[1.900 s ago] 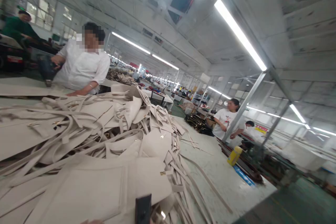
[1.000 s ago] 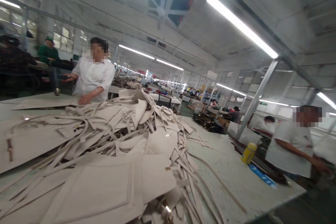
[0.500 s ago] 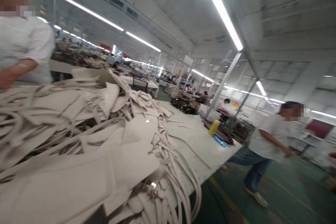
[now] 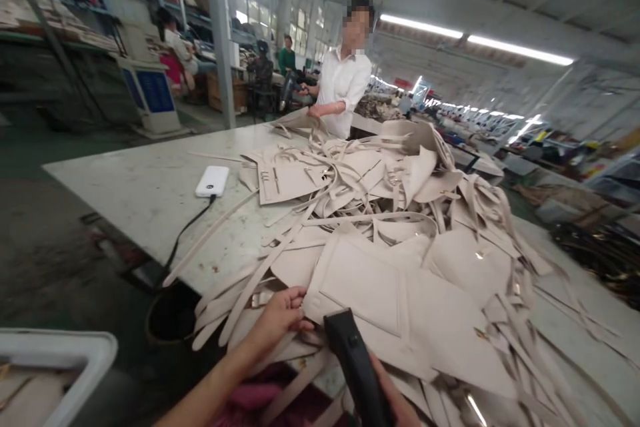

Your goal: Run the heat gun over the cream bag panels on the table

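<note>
My left hand (image 4: pixel 280 315) pinches the near corner of a flat cream leather panel (image 4: pixel 367 287) on top of a big heap of cream panels and straps (image 4: pixel 400 213). In my right hand (image 4: pixel 395 400), at the bottom edge of the view, I hold a black handheld tool (image 4: pixel 355 363) that points up toward the panel's near edge. Only the thumb side of that hand shows.
The heap lies on a long pale worktable (image 4: pixel 150 187). A white power bank (image 4: pixel 213 181) with a black cable sits on its left part. A person in a white shirt (image 4: pixel 343 83) stands at the far end. A white bin (image 4: pixel 55 363) is at the lower left.
The view has swung left and down from the hall and ceiling to the table. Both my hands have come into view, the left on the panel, the right with the black tool.
</note>
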`<action>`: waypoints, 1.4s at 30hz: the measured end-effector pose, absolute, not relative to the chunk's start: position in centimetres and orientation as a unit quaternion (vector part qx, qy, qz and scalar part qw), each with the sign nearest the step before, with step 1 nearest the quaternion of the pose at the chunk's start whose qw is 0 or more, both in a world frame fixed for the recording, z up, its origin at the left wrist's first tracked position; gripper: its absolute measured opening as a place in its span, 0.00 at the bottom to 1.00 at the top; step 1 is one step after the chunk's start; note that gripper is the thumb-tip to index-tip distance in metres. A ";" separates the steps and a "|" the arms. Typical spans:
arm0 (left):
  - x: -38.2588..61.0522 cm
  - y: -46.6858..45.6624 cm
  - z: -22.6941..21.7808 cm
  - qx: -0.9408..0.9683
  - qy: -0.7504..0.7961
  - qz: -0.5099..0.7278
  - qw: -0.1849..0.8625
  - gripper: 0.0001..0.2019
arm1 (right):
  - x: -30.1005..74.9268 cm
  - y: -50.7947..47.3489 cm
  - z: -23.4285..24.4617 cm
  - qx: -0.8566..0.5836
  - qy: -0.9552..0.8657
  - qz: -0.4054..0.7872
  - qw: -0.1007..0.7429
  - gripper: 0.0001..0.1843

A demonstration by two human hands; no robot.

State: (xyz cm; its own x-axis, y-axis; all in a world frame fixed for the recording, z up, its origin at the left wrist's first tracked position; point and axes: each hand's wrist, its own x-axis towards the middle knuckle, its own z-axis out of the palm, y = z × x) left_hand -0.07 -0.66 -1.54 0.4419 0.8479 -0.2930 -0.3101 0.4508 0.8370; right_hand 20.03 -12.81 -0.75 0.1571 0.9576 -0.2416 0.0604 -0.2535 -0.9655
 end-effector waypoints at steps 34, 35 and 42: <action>3.4 7.9 -1.9 0.476 0.337 0.412 0.700 0.18 | 17.8 -3.6 4.9 -0.492 -0.412 0.601 0.476 0.38; 3.4 7.9 -1.9 0.474 0.331 0.410 0.706 0.18 | 17.6 -2.9 5.0 -0.490 -0.412 0.595 0.485 0.37; 3.6 8.5 -2.2 0.511 0.357 0.415 0.663 0.20 | 19.2 -2.0 5.4 -0.562 -0.380 0.486 0.551 0.40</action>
